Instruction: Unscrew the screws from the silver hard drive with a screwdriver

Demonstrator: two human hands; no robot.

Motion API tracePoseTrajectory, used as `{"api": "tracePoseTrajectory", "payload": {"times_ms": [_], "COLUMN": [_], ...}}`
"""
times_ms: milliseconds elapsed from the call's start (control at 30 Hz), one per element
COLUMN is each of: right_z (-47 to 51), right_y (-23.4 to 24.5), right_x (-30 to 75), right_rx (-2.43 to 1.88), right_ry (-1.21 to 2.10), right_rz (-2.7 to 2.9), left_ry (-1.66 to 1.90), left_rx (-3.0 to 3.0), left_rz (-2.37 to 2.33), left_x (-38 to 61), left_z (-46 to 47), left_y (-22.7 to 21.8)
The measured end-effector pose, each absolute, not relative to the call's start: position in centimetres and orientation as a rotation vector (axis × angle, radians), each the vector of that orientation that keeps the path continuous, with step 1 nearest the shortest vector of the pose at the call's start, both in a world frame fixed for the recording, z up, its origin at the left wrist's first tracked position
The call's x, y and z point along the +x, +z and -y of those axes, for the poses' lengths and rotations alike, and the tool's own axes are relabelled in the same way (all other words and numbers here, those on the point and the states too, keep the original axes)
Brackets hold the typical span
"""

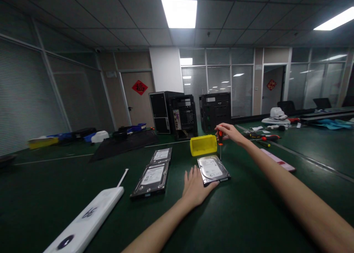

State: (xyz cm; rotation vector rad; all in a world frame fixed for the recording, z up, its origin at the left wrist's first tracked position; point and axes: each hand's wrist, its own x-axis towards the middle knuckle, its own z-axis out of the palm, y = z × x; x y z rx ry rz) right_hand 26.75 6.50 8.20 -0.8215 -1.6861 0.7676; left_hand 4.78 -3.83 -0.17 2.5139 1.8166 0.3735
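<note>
A silver hard drive (213,169) lies on the dark green table (249,216) in front of me. My left hand (195,188) rests flat against its near left edge, fingers stretched out. My right hand (230,132) is closed round the top of a small screwdriver (220,144) with an orange and black handle. The screwdriver stands upright, its tip down at the drive's far right corner. Just behind the drive sits a small yellow bin (203,145).
Two more hard drives (151,178) (162,155) lie to the left, and a long white device (85,219) at the near left. Black computer cases (184,116) stand at the table's far side. More screwdrivers (267,138) and a white strip (278,160) lie to the right.
</note>
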Motion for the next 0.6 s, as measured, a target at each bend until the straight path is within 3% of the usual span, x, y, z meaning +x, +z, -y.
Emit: {"api": "tracePoseTrajectory", "payload": {"times_ms": [600], "right_z": [-7.5], "right_y": [7.9], "right_x": [25.5], "right_rx": [-0.907], "right_ry": [0.433], "right_rz": [1.810], "left_ry": [0.378], "left_rx": [2.513], "left_rz": [-1.834], "left_x": [4.8], "left_z": [3.7], "left_y": [-0.5]}}
